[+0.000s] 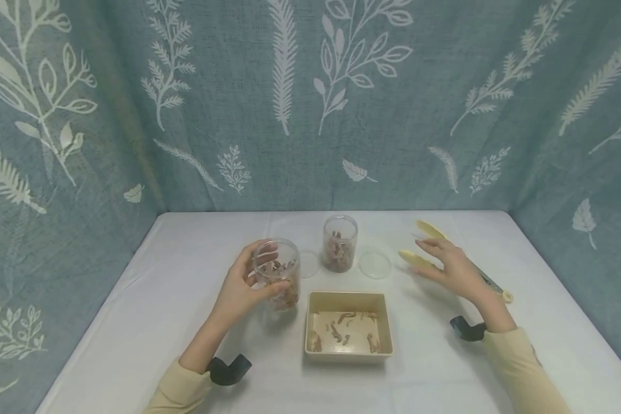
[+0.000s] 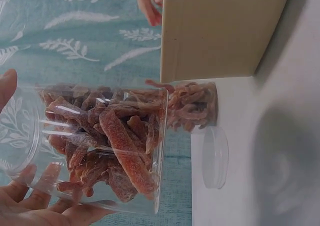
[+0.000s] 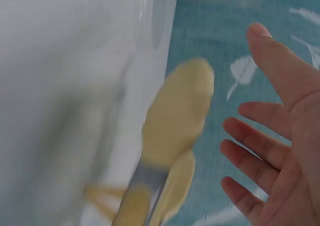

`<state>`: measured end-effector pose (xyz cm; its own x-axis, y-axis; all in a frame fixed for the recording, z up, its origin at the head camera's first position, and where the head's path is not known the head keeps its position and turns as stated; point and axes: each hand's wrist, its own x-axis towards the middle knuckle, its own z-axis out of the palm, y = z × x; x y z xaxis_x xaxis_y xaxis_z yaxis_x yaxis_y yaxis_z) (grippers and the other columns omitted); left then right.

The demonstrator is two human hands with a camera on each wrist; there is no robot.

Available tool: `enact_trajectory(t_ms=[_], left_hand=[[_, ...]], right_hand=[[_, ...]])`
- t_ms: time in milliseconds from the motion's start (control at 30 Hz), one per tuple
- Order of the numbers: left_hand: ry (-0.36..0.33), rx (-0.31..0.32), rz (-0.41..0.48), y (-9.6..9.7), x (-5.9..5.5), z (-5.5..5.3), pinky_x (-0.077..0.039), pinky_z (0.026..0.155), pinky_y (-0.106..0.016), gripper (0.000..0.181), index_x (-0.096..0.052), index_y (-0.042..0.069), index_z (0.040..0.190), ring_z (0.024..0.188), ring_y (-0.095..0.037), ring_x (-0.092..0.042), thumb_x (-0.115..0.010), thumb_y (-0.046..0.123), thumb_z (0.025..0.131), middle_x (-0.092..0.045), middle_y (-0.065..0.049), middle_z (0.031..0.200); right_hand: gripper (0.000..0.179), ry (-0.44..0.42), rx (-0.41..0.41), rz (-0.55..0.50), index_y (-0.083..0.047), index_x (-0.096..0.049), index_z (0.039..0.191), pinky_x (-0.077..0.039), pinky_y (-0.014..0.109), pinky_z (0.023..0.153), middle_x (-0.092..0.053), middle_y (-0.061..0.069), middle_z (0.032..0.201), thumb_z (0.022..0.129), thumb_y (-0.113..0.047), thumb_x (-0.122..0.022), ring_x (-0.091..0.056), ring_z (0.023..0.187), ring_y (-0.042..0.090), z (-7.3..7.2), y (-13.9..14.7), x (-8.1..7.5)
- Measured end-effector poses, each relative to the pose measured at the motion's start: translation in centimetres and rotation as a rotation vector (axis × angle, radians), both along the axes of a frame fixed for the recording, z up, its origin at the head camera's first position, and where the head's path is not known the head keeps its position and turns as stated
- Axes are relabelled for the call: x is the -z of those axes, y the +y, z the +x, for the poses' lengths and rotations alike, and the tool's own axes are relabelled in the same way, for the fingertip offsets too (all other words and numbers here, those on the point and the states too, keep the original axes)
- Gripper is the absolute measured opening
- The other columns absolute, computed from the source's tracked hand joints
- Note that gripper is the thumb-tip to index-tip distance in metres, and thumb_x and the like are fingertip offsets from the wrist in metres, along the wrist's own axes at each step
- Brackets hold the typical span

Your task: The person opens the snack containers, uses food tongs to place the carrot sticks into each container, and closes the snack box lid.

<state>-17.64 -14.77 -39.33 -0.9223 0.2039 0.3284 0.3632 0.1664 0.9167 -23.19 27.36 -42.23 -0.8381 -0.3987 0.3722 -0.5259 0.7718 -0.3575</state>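
My left hand (image 1: 243, 287) grips a clear plastic jar (image 1: 279, 270) round its side, thumb in front and fingers behind. Reddish-brown dried strips (image 2: 100, 141) lie in that jar, which has no lid on and is held above the table. To its right stands a cream rectangular box (image 1: 349, 353) with a few strips on its bottom. My right hand (image 1: 452, 270) is spread over a pair of tongs (image 1: 416, 259) with yellow tips and a metal body. In the right wrist view its fingers stand apart from the tongs, holding nothing.
A second open jar (image 1: 340, 244), partly filled with similar strips, stands behind the box. Two round clear lids lie on the white table, one lid (image 1: 375, 265) right of that jar and another lid (image 1: 309, 264) left of it. A patterned blue-green curtain (image 1: 300, 161) hangs around the table.
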Motion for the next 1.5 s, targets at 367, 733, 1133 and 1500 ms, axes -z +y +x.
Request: enact_trajectory(t_ms=[367,733,1133,1500], left_hand=[[-0.007,0.010,-0.014,0.2,-0.3,-0.3,-0.039,0.101,-0.050,0.077,-0.039,0.017,0.136,0.125,-0.030,-0.044,-0.079,0.010,0.071,-0.047,-0.002,0.135],[0.011,0.015,-0.014,0.4,-0.8,-0.9,-0.037,0.102,-0.052,0.077,-0.040,0.016,0.136,0.124,-0.031,-0.044,-0.080,0.010,0.071,-0.048,-0.004,0.135],[0.025,0.023,-0.043,1.4,-1.2,-1.9,-0.036,0.103,-0.051,0.079,-0.041,0.019,0.136,0.125,-0.032,-0.044,-0.082,0.015,0.069,-0.048,-0.003,0.134],[0.048,-0.013,-0.103,1.6,-1.8,-2.1,-0.033,0.106,-0.050,0.080,-0.040,0.022,0.136,0.124,-0.025,-0.045,-0.082,0.019,0.069,-0.047,-0.002,0.134]], right_hand=[[0.065,-0.028,-0.080,0.119,-0.004,-0.052,0.130,-0.041,0.053,0.095,-0.054,0.019,0.126,0.079,-0.039,-0.071,-0.051,0.114,0.037,-2.4,-5.4,0.0],[0.076,-0.068,-0.046,0.375,-0.004,-0.054,0.129,-0.040,0.052,0.091,-0.058,0.018,0.119,0.071,-0.050,-0.073,-0.053,0.109,0.033,-4.4,-7.9,0.6],[0.072,-0.100,-0.013,0.452,-0.007,-0.058,0.124,-0.037,0.052,0.091,-0.064,0.014,0.110,0.067,-0.047,-0.077,-0.058,0.101,0.028,-4.7,-8.8,0.5],[0.072,-0.117,-0.017,0.115,-0.009,-0.053,0.130,-0.032,0.052,0.090,-0.057,0.014,0.123,0.071,-0.041,-0.078,-0.056,0.103,0.030,-3.3,-6.9,-1.9]])
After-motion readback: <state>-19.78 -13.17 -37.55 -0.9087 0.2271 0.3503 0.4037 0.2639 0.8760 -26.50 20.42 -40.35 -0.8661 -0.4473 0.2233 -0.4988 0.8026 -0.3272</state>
